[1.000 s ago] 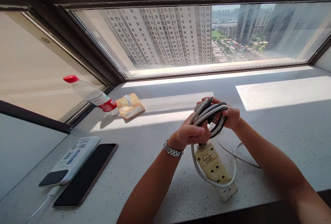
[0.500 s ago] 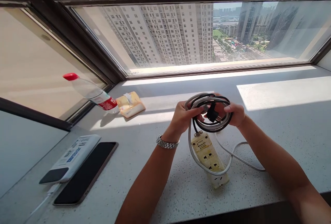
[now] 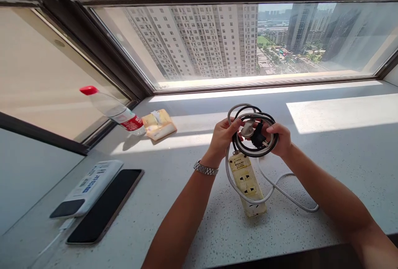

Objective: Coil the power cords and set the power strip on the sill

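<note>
The power strip (image 3: 247, 182), lower center, reads "YouLi…". Lettering on the power bank (image 3: 93, 182), lower left, and plastic bottle (image 3: 132, 123), left, is illegible.

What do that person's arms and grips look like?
No gloves on the left grip or the right grip. The left arm wears a silver metal-link band at the wrist; I can't tell if it's a watch. The right arm is bare, and no sleeves show.

High-rise room, city (image 3: 276, 55) below the window (image 3: 236, 45)
</note>
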`<state>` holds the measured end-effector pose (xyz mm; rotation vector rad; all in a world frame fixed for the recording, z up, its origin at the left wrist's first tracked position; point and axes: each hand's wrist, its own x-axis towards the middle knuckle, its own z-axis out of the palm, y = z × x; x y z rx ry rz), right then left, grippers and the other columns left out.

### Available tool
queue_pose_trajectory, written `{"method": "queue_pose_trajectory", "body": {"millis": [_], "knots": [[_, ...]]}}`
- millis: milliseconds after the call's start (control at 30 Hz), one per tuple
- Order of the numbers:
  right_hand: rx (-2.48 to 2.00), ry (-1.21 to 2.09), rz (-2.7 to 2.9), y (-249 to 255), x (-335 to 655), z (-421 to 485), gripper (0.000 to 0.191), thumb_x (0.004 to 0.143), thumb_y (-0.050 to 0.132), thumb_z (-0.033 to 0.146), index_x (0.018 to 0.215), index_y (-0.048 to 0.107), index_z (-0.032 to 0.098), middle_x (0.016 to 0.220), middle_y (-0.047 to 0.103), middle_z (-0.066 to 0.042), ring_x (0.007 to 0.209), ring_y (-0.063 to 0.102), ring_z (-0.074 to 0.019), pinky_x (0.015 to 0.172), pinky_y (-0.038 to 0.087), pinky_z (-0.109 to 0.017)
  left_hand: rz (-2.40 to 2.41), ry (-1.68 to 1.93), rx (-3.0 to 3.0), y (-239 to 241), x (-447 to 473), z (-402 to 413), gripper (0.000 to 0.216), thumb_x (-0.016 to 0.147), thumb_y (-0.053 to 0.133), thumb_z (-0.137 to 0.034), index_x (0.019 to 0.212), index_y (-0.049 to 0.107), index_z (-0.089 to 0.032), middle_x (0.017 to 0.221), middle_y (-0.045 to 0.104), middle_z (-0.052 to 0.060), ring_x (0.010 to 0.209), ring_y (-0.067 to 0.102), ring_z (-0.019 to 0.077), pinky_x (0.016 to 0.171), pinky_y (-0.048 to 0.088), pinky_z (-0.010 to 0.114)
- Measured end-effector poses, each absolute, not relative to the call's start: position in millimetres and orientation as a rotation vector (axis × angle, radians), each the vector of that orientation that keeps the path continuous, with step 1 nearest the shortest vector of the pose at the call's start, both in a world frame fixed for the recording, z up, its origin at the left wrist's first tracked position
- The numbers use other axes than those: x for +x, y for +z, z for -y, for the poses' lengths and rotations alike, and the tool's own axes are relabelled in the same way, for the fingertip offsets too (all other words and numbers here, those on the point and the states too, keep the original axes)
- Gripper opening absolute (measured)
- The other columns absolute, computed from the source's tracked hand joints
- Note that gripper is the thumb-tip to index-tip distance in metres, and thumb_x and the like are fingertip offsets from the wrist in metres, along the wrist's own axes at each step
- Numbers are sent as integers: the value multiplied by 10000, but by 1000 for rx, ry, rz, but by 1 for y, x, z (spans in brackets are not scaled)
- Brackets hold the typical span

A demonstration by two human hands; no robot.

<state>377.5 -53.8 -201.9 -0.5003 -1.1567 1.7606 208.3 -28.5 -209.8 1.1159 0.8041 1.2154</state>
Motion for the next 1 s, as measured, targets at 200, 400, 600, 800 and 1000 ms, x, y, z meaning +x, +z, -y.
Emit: {"method": "queue_pose_trajectory", "body": {"millis": [200, 400, 600, 800, 1000], "knots": [[-630, 1760, 995, -211, 372, 54, 429, 582, 613, 268, 996, 665, 164, 967, 717, -75, 897, 649, -253, 803, 533, -379, -775, 1206, 1074, -220, 203, 22, 518, 596, 831, -562, 760, 567, -148, 608, 595, -28, 438, 539, 70, 412, 444, 175], [-703, 1678, 908, -205, 365, 59, 345, 580, 676, 257, 917, 696, 182, 864, 715, -31, 776, 640, -196, 725, 534, -308, -869, 1155, 1091, -217, 204, 24, 533, 635, 805, -563, 893, 586, -152, 771, 655, 16, 592, 652, 132, 494, 521, 211], [-787, 1615, 908, -207, 366, 60, 326, 592, 678, 271, 902, 680, 168, 753, 669, -14, 698, 605, -176, 683, 510, -299, -793, 1014, 988, -216, 206, 29, 556, 678, 783, -555, 1007, 526, -188, 752, 686, 26, 547, 651, 149, 474, 529, 231], [-840, 1393, 1176, -212, 378, 52, 303, 624, 601, 294, 892, 669, 170, 801, 650, -23, 739, 572, -184, 670, 484, -300, -709, 960, 917, -216, 210, 33, 580, 688, 780, -548, 1054, 506, -191, 754, 706, 37, 572, 663, 159, 517, 550, 246], [-1211, 1208, 1593, -202, 396, 53, 280, 781, 539, 316, 545, 554, 167, 532, 557, -8, 502, 495, -119, 443, 384, -226, -693, 959, 904, -213, 212, 34, 592, 616, 834, -532, 964, 488, -200, 830, 722, 64, 649, 701, 199, 548, 555, 266]]}}
